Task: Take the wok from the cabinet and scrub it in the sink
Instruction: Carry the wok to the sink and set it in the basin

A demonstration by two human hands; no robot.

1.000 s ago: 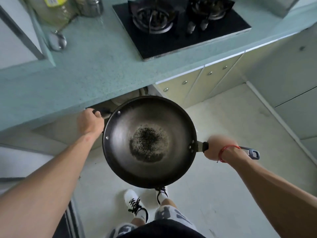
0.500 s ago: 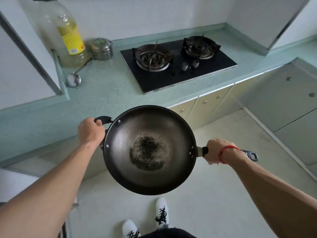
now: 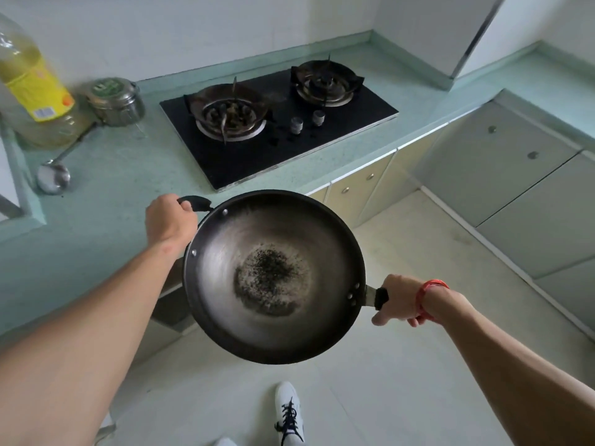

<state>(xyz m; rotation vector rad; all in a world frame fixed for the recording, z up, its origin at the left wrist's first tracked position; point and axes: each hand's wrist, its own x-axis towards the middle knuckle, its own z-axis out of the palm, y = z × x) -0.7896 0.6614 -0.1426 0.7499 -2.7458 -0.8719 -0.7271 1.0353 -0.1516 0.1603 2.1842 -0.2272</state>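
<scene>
Here the wok (image 3: 273, 278) hangs in the air in front of the person, mouth up, carried by both hands. The left hand (image 3: 169, 222) is clenched round the small loop handle (image 3: 194, 201) on the far-left rim. The right hand (image 3: 401, 299) grasps the long handle (image 3: 380, 297) at the near-right side, with a red band (image 3: 429, 297) on that wrist. A dark, burnt-looking patch sits in the middle of the pan's bowl.

The wok's far rim lines up with the near edge of the green counter (image 3: 128, 194) (whether it is above or level with that edge cannot be told). Most of the pan hangs over pale floor (image 3: 402, 365), which runs open to the right and far between the cabinet doors (image 3: 354, 185) under the counter and the grey cabinet fronts (image 3: 515, 175) on the right. A white shoe (image 3: 289, 410) stands on the floor near the pan's near rim.

On the counter, far from the wok, lies a black two-burner stove (image 3: 280, 146). To the far left stand an oil bottle (image 3: 32, 91) and a steel tin (image 3: 114, 101) just beside it, with a ladle (image 3: 53, 177) lying nearer on bare counter.
</scene>
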